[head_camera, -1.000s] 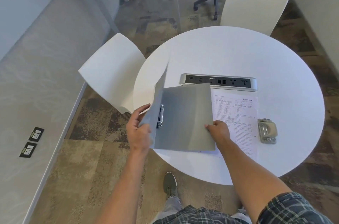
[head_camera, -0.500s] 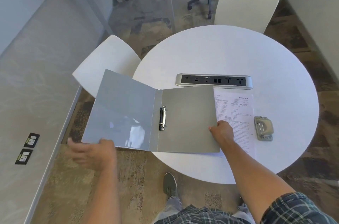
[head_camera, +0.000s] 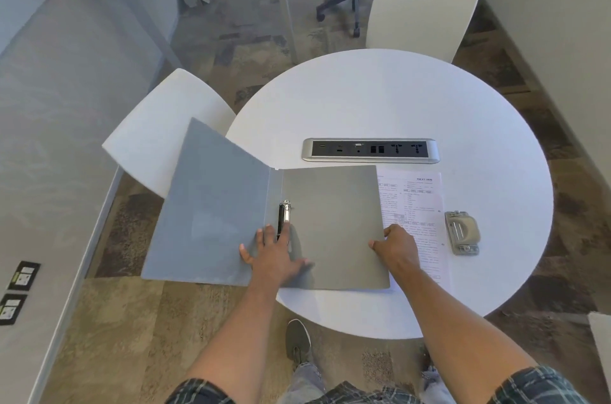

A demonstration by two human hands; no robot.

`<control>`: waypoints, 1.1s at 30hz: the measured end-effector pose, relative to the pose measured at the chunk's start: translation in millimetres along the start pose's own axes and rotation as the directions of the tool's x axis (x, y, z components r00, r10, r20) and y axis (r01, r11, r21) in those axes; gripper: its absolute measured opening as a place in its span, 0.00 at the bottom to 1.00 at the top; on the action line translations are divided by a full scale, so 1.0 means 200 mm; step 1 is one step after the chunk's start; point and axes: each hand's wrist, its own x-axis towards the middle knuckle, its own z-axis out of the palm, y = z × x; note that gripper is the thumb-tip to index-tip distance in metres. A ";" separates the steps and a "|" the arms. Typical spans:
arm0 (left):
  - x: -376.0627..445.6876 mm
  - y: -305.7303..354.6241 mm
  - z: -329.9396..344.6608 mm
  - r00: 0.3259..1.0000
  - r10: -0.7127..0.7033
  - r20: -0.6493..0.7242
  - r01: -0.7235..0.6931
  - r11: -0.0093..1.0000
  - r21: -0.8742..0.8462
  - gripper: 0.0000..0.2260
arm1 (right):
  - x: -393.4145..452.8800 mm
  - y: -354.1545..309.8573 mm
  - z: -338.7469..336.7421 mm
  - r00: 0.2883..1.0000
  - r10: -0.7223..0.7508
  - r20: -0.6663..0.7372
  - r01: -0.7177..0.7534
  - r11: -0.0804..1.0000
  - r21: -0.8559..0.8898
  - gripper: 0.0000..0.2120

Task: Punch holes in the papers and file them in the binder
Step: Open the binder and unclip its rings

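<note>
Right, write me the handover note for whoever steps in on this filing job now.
Left hand: flat, open, on the open grey ring binder at the near end of its metal ring clip.
Right hand: resting on the binder's right edge, over the printed white papers; not gripping anything that I can see.
Things: the binder lies open on the round white table, its left cover overhanging the edge. Papers are partly under the binder. The grey metal hole punch sits right of the papers.
Done: binder opened.
Left: punch the papers, open the rings, file, close.
</note>
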 end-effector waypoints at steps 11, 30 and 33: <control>0.11 -0.14 0.00 0.996 0.078 -0.034 -0.084 0.951 -0.297 0.25 | 0.00 0.02 0.01 0.999 0.020 -0.032 -0.021 0.998 -0.056 0.17; 0.10 -0.02 0.01 0.976 -0.074 -0.206 -0.007 0.930 -0.368 0.17 | -0.10 0.18 -0.09 0.855 0.200 -0.478 -0.357 0.896 -0.264 0.42; 0.09 -0.01 0.00 0.976 -0.095 -0.197 0.014 0.924 -0.381 0.17 | -0.11 0.19 -0.09 0.855 0.242 -0.458 -0.380 0.895 -0.236 0.46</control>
